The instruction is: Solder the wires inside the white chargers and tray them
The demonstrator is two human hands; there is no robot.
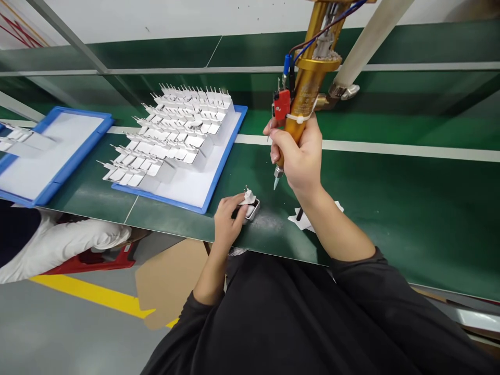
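At a glossy dark-green workbench [390, 208], pinching a small white pronged plastic casing [256, 210] between thumb and fingers of the left hand [227, 219], near the front edge. Clasping a gold cylindrical metal tool [305, 96] in the right hand [301, 156], tip downward, apart from the casing. Leftward, facing a blue-rimmed tray [224, 166] of white pronged pieces [167, 135].

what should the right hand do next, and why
Probably ease the gold tool down and left toward the white plug casing: the right hand grips the tool, its pale tip points down but sits apart from the casing, and the left hand holds the casing, which seems open.
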